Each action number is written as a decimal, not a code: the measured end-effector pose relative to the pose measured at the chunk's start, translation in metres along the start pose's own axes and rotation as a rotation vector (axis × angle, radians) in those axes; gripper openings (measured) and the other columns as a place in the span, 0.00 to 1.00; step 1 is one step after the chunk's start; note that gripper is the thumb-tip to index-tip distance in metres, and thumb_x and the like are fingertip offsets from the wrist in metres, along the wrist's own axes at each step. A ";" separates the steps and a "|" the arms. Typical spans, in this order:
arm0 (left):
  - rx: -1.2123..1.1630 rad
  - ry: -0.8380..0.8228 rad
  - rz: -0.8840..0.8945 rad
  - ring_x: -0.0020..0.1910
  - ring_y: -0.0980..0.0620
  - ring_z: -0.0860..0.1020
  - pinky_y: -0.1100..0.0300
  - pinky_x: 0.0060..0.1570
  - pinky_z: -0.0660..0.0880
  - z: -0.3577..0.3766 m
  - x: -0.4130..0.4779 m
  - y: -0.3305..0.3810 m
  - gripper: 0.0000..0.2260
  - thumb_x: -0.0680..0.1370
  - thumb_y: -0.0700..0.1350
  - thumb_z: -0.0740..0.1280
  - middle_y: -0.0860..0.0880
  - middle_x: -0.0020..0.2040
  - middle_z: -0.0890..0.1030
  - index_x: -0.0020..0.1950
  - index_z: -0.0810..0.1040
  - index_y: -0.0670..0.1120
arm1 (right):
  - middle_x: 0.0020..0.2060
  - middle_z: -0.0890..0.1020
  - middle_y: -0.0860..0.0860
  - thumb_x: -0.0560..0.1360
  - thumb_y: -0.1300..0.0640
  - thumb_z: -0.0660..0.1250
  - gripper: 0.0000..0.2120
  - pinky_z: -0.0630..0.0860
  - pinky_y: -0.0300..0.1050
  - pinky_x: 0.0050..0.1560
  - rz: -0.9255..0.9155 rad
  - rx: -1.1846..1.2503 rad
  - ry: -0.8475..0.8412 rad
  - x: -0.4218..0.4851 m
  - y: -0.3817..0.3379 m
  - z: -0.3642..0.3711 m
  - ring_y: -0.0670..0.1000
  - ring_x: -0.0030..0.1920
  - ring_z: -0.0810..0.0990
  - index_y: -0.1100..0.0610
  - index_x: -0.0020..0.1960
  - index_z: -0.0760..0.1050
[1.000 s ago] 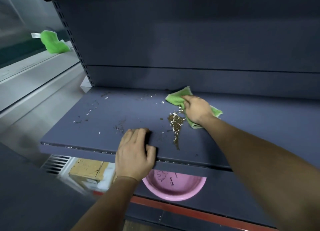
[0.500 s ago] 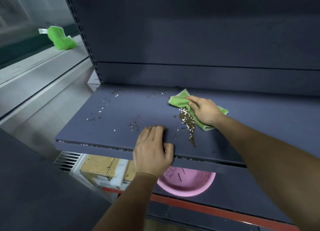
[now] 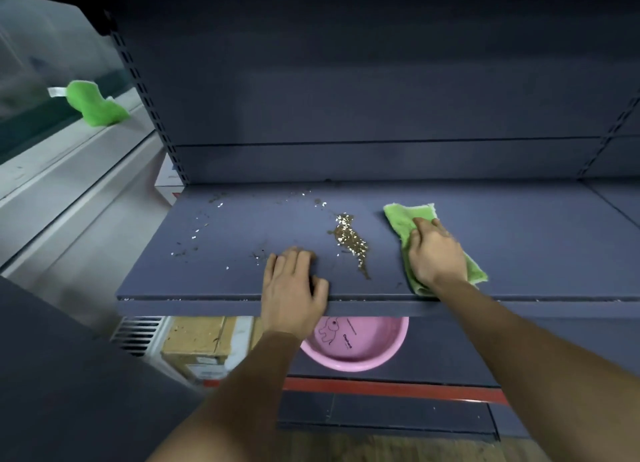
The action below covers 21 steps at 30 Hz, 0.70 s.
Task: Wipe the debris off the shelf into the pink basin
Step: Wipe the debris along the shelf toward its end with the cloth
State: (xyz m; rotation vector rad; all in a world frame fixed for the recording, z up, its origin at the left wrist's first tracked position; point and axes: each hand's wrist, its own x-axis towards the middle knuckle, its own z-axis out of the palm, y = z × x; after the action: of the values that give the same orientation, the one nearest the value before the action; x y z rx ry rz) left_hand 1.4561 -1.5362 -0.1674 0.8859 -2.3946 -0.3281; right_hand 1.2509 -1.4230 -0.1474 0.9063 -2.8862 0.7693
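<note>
The shelf (image 3: pixel 242 271) is a flat dark grey-blue board, level, with its front lip nearest the viewer. The debris (image 3: pixel 349 241) lies on it as a narrow heap of pale flakes and brown crumbs near the middle, running from far to near, with loose specks scattered farther left and toward the back. The pink basin (image 3: pixel 360 350) sits upright below the front edge, round, partly hidden by the lip, with a small line drawing on its inner surface.
</note>
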 end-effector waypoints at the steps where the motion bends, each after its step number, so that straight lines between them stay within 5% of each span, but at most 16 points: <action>1: 0.018 0.004 0.002 0.54 0.44 0.74 0.42 0.66 0.67 -0.004 -0.001 -0.007 0.15 0.71 0.48 0.57 0.46 0.52 0.78 0.54 0.75 0.45 | 0.70 0.70 0.59 0.80 0.56 0.52 0.19 0.62 0.55 0.71 0.024 -0.048 -0.007 -0.005 -0.004 0.005 0.60 0.73 0.64 0.60 0.68 0.68; 5: 0.085 0.052 -0.076 0.52 0.41 0.75 0.41 0.61 0.70 -0.023 -0.003 -0.050 0.16 0.72 0.48 0.56 0.42 0.50 0.79 0.53 0.75 0.44 | 0.78 0.56 0.55 0.78 0.54 0.50 0.28 0.49 0.53 0.76 0.130 -0.104 -0.055 -0.017 -0.033 0.020 0.55 0.78 0.50 0.61 0.76 0.53; 12: 0.067 0.133 -0.181 0.51 0.40 0.74 0.46 0.54 0.72 -0.050 0.001 -0.113 0.09 0.75 0.41 0.63 0.42 0.51 0.77 0.55 0.74 0.42 | 0.77 0.57 0.54 0.76 0.57 0.59 0.31 0.50 0.48 0.77 0.052 -0.056 -0.061 -0.015 -0.107 0.059 0.53 0.78 0.52 0.60 0.76 0.53; 17: -0.060 0.147 -0.213 0.52 0.44 0.74 0.49 0.52 0.72 -0.049 -0.003 -0.131 0.08 0.77 0.38 0.64 0.44 0.51 0.77 0.56 0.74 0.42 | 0.74 0.65 0.56 0.74 0.61 0.59 0.28 0.57 0.48 0.76 -0.013 0.013 -0.032 -0.015 -0.146 0.079 0.54 0.75 0.61 0.60 0.73 0.62; 21: -0.119 0.135 -0.245 0.52 0.45 0.74 0.49 0.52 0.72 -0.053 -0.002 -0.129 0.08 0.77 0.39 0.64 0.45 0.52 0.76 0.56 0.74 0.43 | 0.60 0.78 0.60 0.73 0.63 0.57 0.17 0.72 0.54 0.60 0.094 0.152 0.054 -0.016 -0.147 0.068 0.64 0.59 0.76 0.61 0.61 0.71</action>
State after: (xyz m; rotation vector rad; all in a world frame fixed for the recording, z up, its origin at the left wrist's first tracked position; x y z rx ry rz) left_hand 1.5555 -1.6336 -0.1776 1.1110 -2.1234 -0.4824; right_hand 1.3525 -1.5504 -0.1431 0.7524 -2.8726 1.0172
